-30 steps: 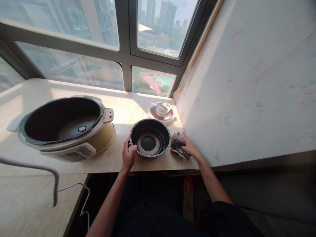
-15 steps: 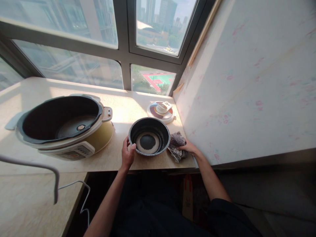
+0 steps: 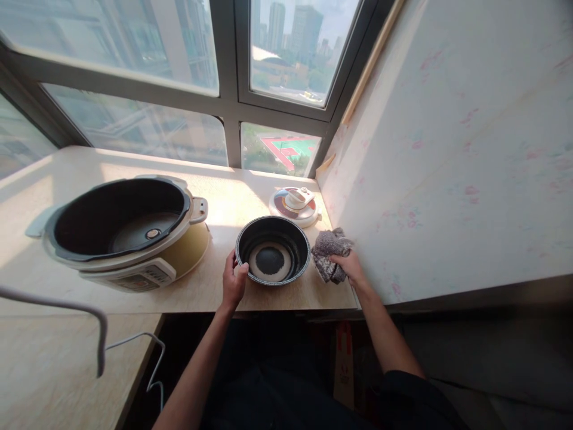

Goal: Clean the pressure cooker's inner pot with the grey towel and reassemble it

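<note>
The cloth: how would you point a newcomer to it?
Below the window, a pale counter meets a flowered wall. Near that wall, right of the black-lined round pot, the right hand holds the cloth. Unlike the rigid pot and lid, it is mottled grey and crumpled.

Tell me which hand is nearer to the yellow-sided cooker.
Left. The left hand, gripping the black pot, is right of the cooker; the right hand, holding the grey cloth, is farther right, beyond the pot.

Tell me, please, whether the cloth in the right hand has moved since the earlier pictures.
Yes: judged against the patterned wall, the cloth in the right hand has shifted rightward, nearer it, and up in the view.
</note>
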A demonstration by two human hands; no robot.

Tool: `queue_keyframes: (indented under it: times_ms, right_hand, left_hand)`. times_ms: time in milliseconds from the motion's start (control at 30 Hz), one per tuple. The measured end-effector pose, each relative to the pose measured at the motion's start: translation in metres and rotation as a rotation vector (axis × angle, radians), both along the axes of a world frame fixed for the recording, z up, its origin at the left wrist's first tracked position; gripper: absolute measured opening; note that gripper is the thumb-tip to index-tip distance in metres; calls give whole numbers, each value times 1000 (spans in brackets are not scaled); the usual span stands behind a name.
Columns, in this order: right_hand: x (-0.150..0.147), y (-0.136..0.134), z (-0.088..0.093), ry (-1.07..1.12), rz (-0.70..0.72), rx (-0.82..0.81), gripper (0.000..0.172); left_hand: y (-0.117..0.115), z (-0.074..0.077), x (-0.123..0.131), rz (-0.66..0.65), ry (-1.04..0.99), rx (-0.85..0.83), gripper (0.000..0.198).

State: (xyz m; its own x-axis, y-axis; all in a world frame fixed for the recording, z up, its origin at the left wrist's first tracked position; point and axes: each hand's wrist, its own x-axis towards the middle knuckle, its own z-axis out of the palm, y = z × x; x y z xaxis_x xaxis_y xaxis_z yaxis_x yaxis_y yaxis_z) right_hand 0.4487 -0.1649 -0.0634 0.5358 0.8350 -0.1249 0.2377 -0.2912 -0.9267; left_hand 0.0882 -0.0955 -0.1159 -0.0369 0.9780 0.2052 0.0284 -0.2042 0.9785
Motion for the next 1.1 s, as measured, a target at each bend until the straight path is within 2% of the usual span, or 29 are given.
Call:
queue_keyframes:
  times_ms: [133,233,300,367,433,567,633,767,833,967,1100]
  right_hand:
    - [-3,9,53,-355,-69,89,65]
    - [-24,19,87,-691,71,110,63]
    - [-42,27,98,-877,151,63,65]
    - [-56,36,100,-953,175,-2,66]
    - [-62,44,96,-882,190,-13,61]
    - [-59,53,87,-492,176,39,50]
    - [-57,54,86,-299,165,61,51]
    - [-60,58,89,15,241,110,53]
    - [-63,64,90,14,249,126,55]
    - [-72,82,91,-156,261,120,61]
    - [-91,100,95,-355,468,21,60]
  left_hand:
    - [0,2,1,7,-7,7,56]
    - [-1,4,2,15,-17,-3,56]
    - [-1,6,2,18,-24,-11,56]
    - [-2,7,2,14,-36,-18,57]
    - [-4,7,3,9,-48,-27,58]
    - [-5,5,5,7,-63,-29,59]
    - [-4,2,6,17,-69,-24,59]
    - [-3,-1,7,21,-73,-35,60]
    - [-3,-1,7,22,-71,-38,59]
    - [-4,0,8,30,-65,-30,59]
    - [-5,0,8,33,-73,-32,61]
